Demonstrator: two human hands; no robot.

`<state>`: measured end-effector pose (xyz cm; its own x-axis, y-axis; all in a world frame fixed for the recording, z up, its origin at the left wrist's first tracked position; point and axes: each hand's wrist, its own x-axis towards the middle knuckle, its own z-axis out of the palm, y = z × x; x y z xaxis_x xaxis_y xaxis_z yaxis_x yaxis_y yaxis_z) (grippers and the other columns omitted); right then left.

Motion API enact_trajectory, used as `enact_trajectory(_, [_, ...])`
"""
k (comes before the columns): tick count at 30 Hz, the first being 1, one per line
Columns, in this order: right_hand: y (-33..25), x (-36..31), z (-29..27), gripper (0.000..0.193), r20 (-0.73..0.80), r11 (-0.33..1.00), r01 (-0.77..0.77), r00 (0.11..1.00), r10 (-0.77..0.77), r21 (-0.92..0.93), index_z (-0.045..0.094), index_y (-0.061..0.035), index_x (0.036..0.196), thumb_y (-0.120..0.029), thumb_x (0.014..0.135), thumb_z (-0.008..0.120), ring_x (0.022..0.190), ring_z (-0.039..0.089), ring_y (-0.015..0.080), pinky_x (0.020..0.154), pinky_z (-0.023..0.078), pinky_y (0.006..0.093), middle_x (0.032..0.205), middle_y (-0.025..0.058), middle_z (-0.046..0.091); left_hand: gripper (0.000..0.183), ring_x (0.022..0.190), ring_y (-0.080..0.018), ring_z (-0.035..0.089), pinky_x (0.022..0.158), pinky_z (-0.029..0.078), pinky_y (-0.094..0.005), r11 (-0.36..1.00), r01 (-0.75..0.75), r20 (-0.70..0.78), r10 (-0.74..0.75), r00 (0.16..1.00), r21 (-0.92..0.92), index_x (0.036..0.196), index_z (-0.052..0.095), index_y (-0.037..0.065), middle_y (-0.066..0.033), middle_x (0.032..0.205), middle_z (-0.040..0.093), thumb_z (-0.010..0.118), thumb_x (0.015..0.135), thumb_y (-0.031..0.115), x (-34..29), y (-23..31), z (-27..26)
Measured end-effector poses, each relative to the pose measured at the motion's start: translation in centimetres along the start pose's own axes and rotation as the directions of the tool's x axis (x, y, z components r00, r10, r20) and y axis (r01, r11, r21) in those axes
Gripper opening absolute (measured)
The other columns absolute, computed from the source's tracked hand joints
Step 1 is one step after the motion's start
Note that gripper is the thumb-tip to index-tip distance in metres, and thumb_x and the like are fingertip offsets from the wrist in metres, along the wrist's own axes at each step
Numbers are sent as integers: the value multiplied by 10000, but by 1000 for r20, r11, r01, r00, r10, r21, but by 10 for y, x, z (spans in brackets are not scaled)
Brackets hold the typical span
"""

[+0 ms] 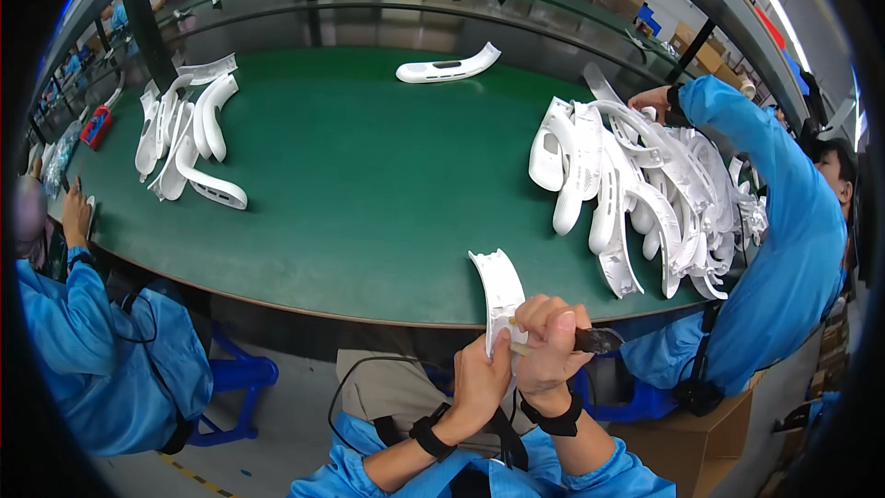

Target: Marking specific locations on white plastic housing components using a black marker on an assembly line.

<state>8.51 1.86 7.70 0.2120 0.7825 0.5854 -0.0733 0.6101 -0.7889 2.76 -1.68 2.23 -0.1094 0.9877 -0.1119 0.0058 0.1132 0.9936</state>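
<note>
My left hand (483, 376) grips the lower end of a white curved plastic shell piece (499, 278) at the near edge of the table. The piece stands up with its hollow, ribbed inner side showing. My right hand (551, 341) is closed round a tool with a dark, rounded handle (599, 341), pressed close to the piece's lower part beside my left thumb. Fingers hide the tool's working end, so its kind is unclear. Both wrists wear black straps.
A large heap of white shell pieces (666, 194) lies right on the green table (369, 221), with a co-worker's hand (652, 101) at it. A smaller pile (184, 134) sits left, near another co-worker's hand (76, 214). One lone piece (448, 67) lies farther back.
</note>
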Motion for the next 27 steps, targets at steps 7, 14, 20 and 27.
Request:
enact_trajectory(7, [7,9,18,324,-127,966,-216,972,198,-142,289,-63,681,-182,972,366,492,314,91,474,299,266,554,9,317,333,471,-271,495,495,418,-353,1000,3,-23,-3,1000,-14,822,582,-53,-212,581,518,480,953,236,1,-1,-7])
enact_trajectory(14, [5,22,13,302,-291,918,-390,889,355,-74,329,-75,712,-212,970,403,489,302,76,458,296,262,557,-12,297,315,527,-154,553,534,453,-327,1000,8,-19,-8,1000,-6,882,598,-56,-177,602,573,471,952,224,1,-11,-3])
enact_trajectory(20, [-46,-5,-47,239,62,816,-313,919,389,-486,528,19,846,-206,890,597,503,518,136,473,422,286,608,53,553,274,723,-168,631,637,490,-279,791,51,28,-42,999,-610,1038,560,-45,-89,797,633,432,964,186,-21,12,-6])
enact_trajectory(27, [-50,6,-52,264,229,746,-227,861,454,-626,605,14,1008,-135,803,679,577,614,299,526,474,332,677,170,614,486,1267,-267,363,1072,263,-421,629,35,190,182,965,-777,1369,250,26,-177,1349,377,415,915,84,-30,35,-15])
